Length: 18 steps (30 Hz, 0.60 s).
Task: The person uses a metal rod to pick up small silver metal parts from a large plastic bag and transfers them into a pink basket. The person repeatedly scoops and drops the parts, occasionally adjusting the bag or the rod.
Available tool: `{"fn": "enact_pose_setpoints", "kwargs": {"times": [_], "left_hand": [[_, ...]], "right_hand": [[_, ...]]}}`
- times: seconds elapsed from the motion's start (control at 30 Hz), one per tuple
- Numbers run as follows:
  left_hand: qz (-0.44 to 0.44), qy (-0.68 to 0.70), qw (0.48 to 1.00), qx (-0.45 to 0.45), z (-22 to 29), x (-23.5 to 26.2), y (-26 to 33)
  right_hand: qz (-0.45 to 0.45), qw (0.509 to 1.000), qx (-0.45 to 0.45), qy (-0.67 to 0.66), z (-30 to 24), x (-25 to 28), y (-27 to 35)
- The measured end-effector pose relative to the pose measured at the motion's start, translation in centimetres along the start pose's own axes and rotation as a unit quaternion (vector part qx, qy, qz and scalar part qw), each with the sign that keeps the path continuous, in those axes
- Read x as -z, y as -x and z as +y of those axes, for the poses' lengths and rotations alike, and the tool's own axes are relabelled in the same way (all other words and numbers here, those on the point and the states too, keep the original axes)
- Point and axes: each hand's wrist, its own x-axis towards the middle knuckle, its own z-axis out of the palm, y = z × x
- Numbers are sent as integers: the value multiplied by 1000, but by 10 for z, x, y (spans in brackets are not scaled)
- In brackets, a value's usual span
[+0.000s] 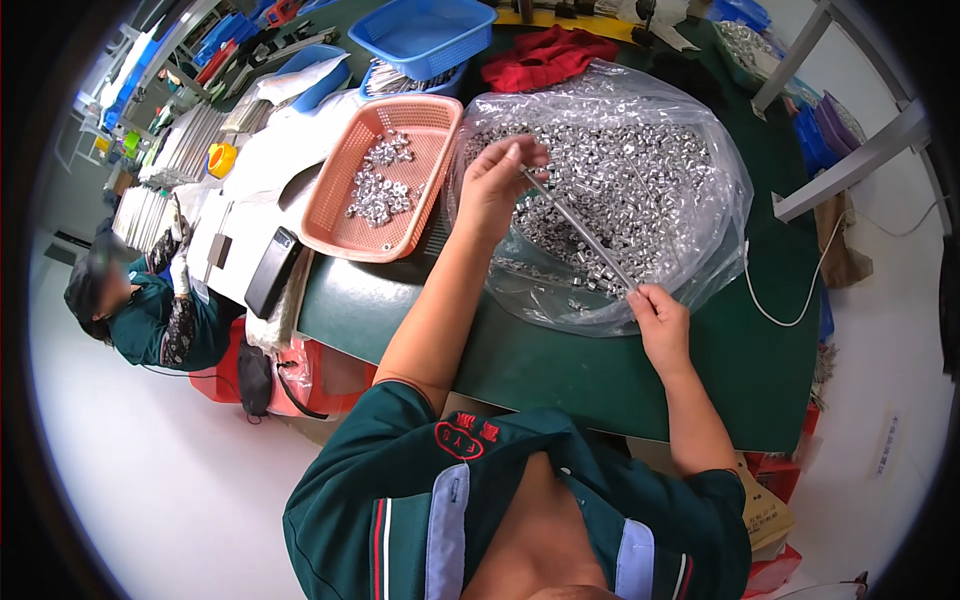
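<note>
A thin straight metal rod [577, 222] runs slantwise over a clear plastic bag [725, 200] of small shiny metal pieces [665, 165]. Its lower right end is pinched in my right hand [663, 322], between thumb and fingers. At the upper left end is my left hand [492, 185], fingers curled and drawn together close to the tip. Whether it grips the rod itself or a small piece there is too small to tell. Left of the bag sits a pink plastic basket [330, 190] with a scatter of small metal pieces [380, 195] in it.
Behind stand blue baskets [425, 40] and a red cloth [548, 57]. A black phone-like device [272, 273] lies left on the green table [560, 375]. A white cord [790, 322] and grey metal frame [850, 165] are at right. A co-worker [150, 300] works at left.
</note>
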Motion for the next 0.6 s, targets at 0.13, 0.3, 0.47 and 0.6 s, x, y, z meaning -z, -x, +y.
{"fn": "enact_pose_setpoints", "kwargs": {"times": [0.13, 0.3, 0.47, 0.6], "left_hand": [[-49, 14, 994, 101, -7, -7, 4], [-121, -117, 970, 175, 1, -10, 5], [97, -462, 880, -52, -2, 49, -13], [26, -672, 737, -66, -2, 22, -7]], "right_hand": [[4, 1000, -5, -9, 1, 0, -2], [21, 999, -16, -24, -1, 5, -4], [15, 999, -13, -32, -4, 4, -5], [15, 1000, -13, -15, 3, 5, -5]]}}
